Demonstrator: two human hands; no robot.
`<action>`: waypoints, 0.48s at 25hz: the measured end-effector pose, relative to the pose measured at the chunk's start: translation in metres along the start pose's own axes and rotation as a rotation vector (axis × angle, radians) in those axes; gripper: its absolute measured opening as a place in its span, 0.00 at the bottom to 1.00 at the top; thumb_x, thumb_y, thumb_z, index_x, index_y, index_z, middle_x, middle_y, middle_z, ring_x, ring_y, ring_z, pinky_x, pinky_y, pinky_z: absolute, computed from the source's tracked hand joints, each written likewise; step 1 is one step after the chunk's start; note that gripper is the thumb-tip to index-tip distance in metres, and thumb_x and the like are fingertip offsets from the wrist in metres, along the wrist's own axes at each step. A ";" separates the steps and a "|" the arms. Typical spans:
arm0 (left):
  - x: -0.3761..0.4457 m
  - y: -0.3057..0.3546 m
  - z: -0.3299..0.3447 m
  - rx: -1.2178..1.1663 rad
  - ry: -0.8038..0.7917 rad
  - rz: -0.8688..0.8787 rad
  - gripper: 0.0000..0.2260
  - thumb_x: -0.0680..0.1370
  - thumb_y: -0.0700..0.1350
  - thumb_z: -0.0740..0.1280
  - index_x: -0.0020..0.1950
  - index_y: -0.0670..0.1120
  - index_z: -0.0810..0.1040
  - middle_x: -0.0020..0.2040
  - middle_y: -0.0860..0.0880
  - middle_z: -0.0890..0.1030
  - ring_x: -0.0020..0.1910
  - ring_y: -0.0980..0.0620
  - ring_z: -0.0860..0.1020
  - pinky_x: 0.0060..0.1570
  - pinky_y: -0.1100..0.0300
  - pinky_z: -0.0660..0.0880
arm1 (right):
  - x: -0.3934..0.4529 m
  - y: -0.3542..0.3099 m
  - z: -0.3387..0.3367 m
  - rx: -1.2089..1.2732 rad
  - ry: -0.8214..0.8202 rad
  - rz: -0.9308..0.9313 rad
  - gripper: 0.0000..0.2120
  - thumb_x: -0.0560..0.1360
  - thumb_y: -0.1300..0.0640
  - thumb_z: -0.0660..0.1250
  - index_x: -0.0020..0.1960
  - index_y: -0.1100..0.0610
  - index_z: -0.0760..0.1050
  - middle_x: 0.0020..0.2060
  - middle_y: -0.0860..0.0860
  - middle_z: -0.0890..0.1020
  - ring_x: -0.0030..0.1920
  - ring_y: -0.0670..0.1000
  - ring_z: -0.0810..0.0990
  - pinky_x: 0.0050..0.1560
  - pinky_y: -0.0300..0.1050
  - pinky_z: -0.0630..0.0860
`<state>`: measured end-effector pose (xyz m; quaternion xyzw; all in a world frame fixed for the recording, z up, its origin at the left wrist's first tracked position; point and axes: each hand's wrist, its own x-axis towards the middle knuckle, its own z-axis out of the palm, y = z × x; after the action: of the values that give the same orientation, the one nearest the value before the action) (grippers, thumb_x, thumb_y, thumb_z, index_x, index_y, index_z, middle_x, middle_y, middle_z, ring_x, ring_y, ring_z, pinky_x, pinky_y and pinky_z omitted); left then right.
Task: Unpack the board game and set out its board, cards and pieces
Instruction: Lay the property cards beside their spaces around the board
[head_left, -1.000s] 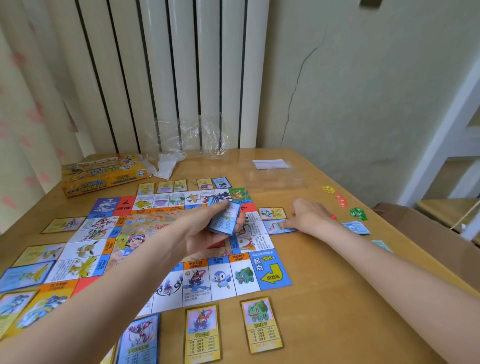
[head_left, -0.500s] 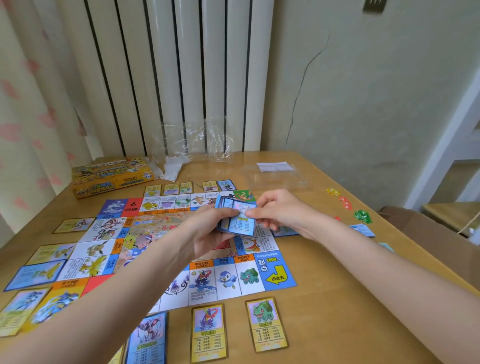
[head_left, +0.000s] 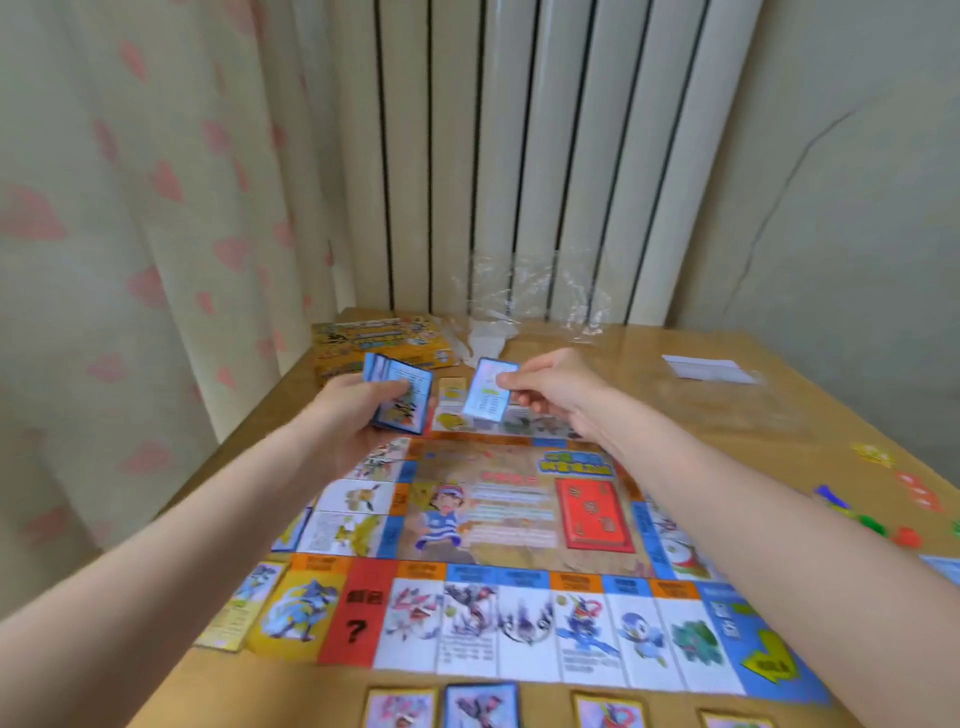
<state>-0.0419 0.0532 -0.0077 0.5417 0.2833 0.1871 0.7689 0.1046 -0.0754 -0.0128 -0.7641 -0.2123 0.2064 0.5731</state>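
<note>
There is one view only, from the person's head, looking forward and down across the table (head_left: 701, 415) toward its far edge by the radiator (head_left: 519, 156). It is near, the board (head_left: 519, 519) filling the lower half.

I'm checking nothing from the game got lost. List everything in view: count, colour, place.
game board: one, multicoloured, flat on the table's middle
card stack: one, blue-edged, held above the board's far left
single card: one, blue-edged, held above the board's far edge
laid-out cards: several, yellow or blue borders, along the board's edges; count unclear
game box: one, yellow, far left of table
plastic wrap: clear, by the radiator
white slip: one, far right
playing pieces: several, mixed colours, right edge, blurred
table: one, wooden
left hand: grips the stack
right hand: pinches the single card
</note>
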 end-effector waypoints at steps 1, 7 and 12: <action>0.007 0.007 -0.016 0.016 0.066 0.019 0.02 0.78 0.34 0.62 0.49 0.39 0.73 0.40 0.43 0.81 0.26 0.53 0.80 0.24 0.62 0.77 | 0.012 -0.003 0.021 -0.013 -0.031 0.006 0.06 0.71 0.66 0.70 0.38 0.62 0.74 0.15 0.47 0.72 0.15 0.40 0.67 0.18 0.30 0.62; 0.041 0.020 -0.060 -0.003 0.225 0.118 0.10 0.77 0.33 0.64 0.56 0.40 0.71 0.44 0.44 0.79 0.38 0.50 0.78 0.30 0.59 0.79 | 0.070 -0.003 0.127 -0.235 -0.036 -0.008 0.14 0.70 0.58 0.73 0.33 0.59 0.69 0.31 0.53 0.72 0.32 0.51 0.71 0.32 0.42 0.67; 0.063 0.001 -0.076 0.031 0.221 0.079 0.04 0.76 0.33 0.65 0.48 0.40 0.75 0.43 0.43 0.80 0.38 0.47 0.79 0.31 0.58 0.79 | 0.088 -0.002 0.161 -0.556 -0.115 -0.079 0.14 0.72 0.51 0.71 0.48 0.63 0.79 0.41 0.54 0.79 0.41 0.53 0.77 0.27 0.41 0.64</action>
<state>-0.0420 0.1458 -0.0401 0.5402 0.3477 0.2713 0.7167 0.0873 0.1011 -0.0584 -0.8701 -0.3225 0.1610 0.3361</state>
